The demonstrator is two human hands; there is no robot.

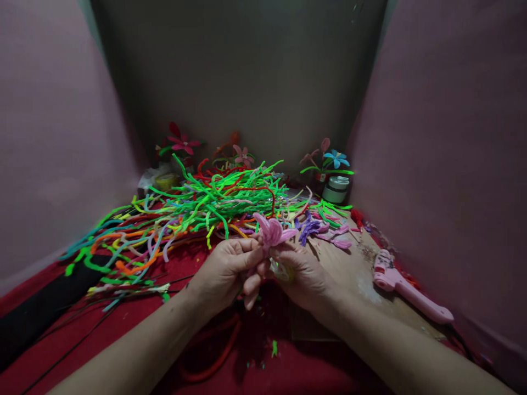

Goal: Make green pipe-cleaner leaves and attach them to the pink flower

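A pink pipe-cleaner flower [272, 230] with looped petals is held upright between my two hands, over the front of the work area. My left hand [234, 263] pinches its base from the left, thumb against fingers. From the other side my right hand [302, 271] grips the same base, its fingertips close to those of the left. Beneath the right fingers shows a roll of pale, clear-looking tape [282, 271], partly hidden; which fingers bear it I cannot tell. Just behind the flower lie purple pipe-cleaner petals [308, 227] and pink petals [337, 237].
A heap of green pipe cleaners [234, 192] fills the back, with mixed colours spreading left. A pink glue gun [411, 291] lies on cardboard [354, 269] at right. Finished flowers [336, 159] and a white jar [336, 189] stand near the back wall. Pink walls flank both sides.
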